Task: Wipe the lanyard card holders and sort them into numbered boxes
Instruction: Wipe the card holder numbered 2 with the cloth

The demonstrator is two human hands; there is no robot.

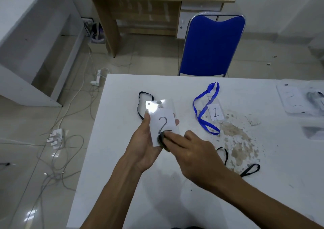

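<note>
My left hand (142,146) grips a clear card holder (162,118) marked "2" above the white table (122,167), thumb on its left edge, fingertips showing behind its right edge. Its black lanyard (140,106) loops off behind the card. My right hand (192,157) presses a small dark cloth (162,140) against the lower part of that card. A second card holder marked "1" (216,112) lies flat on the table to the right, with a blue lanyard (204,109) curled beside it.
More black lanyard loops (249,170) lie on a brown stained patch (236,141) at the right. Clear plastic boxes (296,97) sit at the table's far right edge. A blue chair (212,46) stands behind the table; cables and power strips (56,137) cover the floor left.
</note>
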